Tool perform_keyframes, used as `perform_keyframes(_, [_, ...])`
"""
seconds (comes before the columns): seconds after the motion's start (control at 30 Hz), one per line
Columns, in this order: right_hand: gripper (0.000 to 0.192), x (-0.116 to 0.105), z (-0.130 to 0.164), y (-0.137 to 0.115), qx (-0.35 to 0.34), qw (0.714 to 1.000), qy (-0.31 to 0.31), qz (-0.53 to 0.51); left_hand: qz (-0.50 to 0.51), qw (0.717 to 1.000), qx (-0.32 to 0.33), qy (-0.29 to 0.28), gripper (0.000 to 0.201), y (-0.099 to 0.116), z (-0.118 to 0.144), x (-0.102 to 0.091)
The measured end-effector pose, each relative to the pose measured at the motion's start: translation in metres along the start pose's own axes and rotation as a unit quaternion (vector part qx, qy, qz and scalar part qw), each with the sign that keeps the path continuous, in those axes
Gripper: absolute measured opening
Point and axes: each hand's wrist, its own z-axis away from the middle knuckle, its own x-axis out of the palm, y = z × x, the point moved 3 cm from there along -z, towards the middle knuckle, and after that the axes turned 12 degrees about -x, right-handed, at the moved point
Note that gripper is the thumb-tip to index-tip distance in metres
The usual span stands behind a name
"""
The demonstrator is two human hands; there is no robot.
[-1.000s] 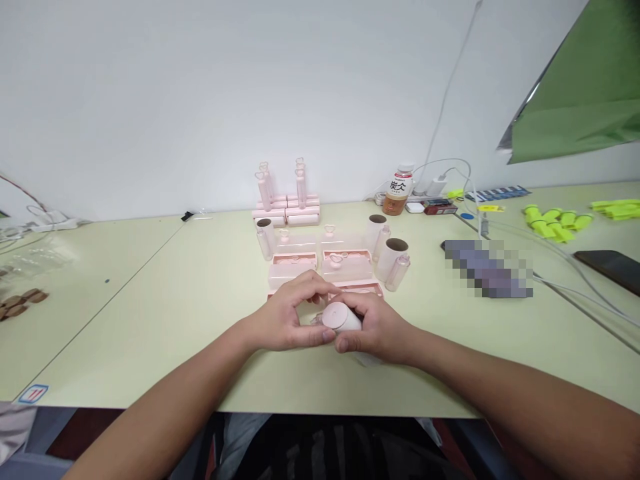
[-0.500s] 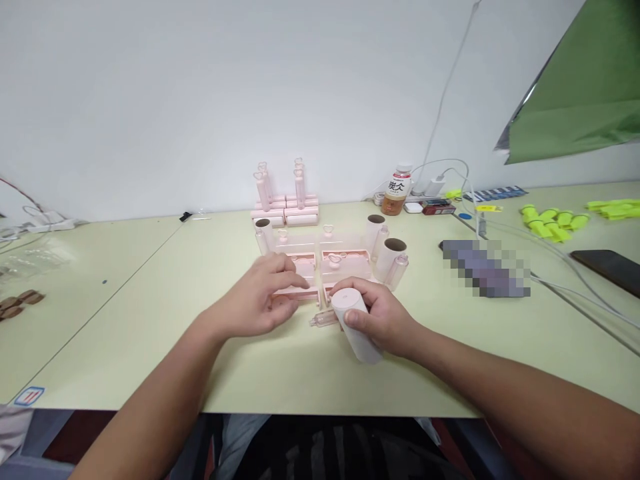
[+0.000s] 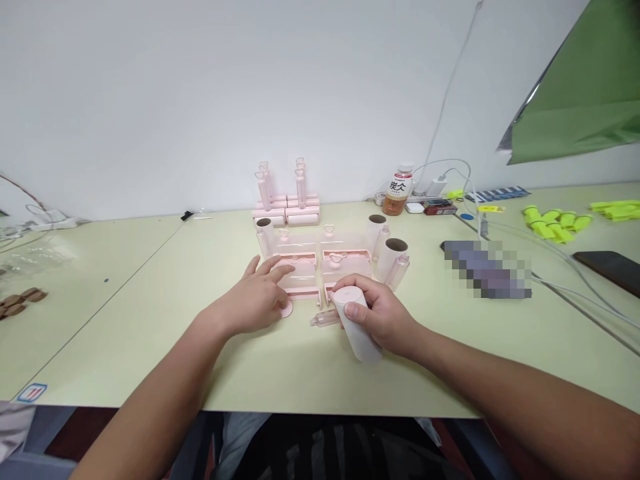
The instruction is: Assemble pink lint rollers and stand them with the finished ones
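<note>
At the far left edge of the frame, a few small brown pieces (image 3: 19, 301) lie on the pale yellow-green table (image 3: 150, 293), whose surface looks smooth and matte. Moving toward the centre, my left hand (image 3: 255, 300) lies low over the table with its fingers spread apart and holding nothing; the fingertips reach a pale pink open-topped tray (image 3: 299, 270), and a small round pink cap (image 3: 285, 309) lies flat on the table just beside my thumb. Behind the tray, toward the upper middle of the frame, stand finished pink rollers (image 3: 286, 193) with slim upright handles topped by heart shapes, all glossy plastic.

Just right of centre, my right hand (image 3: 375, 317) is wrapped around a white paper roll (image 3: 356, 323), fingers and thumb closed on its side. The roll is a plain cylinder, matte and pale with a faint pink tint, tilted so its flat round end faces up and toward the camera, and its lower end is near the table. A small clear plastic spindle (image 3: 325, 319) lies on the table just left of it.

Further right stand more rolls with brown cardboard cores (image 3: 391, 259), then a drink bottle (image 3: 399, 190) at the wall, white cables (image 3: 565, 267), and bright yellow-green plastic parts (image 3: 553, 221) at the upper right.
</note>
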Motion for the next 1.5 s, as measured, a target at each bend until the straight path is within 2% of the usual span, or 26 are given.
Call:
perform_keyframes(0.1, [0.040,0.000,0.000,0.000,-0.002,1.000,0.004,0.002,0.017,1.000,0.021,-0.003,0.018,0.003,0.002,-0.002])
perform_keyframes(0.27, [0.041,0.000,0.001,0.000,0.009,1.000,0.017,-0.008,0.030,0.998,0.028,0.040,0.016,0.003,0.002,0.000])
perform_keyframes(0.43, [0.041,-0.001,0.001,0.002,0.014,0.999,0.029,-0.039,0.028,0.999,0.027,0.009,0.015,0.001,0.000,0.003])
perform_keyframes(0.6, [0.041,-0.002,0.001,0.002,0.013,0.998,0.040,-0.051,0.016,0.999,0.039,0.020,0.015,0.004,0.001,0.004])
perform_keyframes(0.7, [0.044,-0.004,0.001,0.001,0.026,0.996,0.071,-0.046,0.025,0.997,0.051,0.045,0.016,0.007,0.000,0.001])
perform_keyframes(0.8, [0.047,-0.007,-0.001,-0.001,0.039,0.989,0.125,-0.069,0.082,0.992,0.067,0.065,0.015,0.007,0.000,-0.007])
perform_keyframes(0.97, [0.048,-0.013,-0.004,0.002,0.050,0.968,0.210,-0.128,0.257,0.957,0.090,0.104,0.021,0.002,-0.001,-0.015])
perform_keyframes(1.13, [0.038,-0.013,-0.007,0.005,0.084,0.956,0.221,-0.173,0.373,0.902,0.122,0.178,0.028,0.005,-0.005,-0.010])
perform_keyframes(1.3, [0.031,-0.009,-0.006,0.005,0.088,0.957,0.204,-0.185,0.403,0.871,0.144,0.242,0.029,0.014,-0.005,-0.008])
perform_keyframes(1.5, [0.030,-0.006,-0.004,0.006,0.097,0.958,0.192,-0.188,0.403,0.871,0.136,0.246,0.029,0.016,-0.006,-0.007])
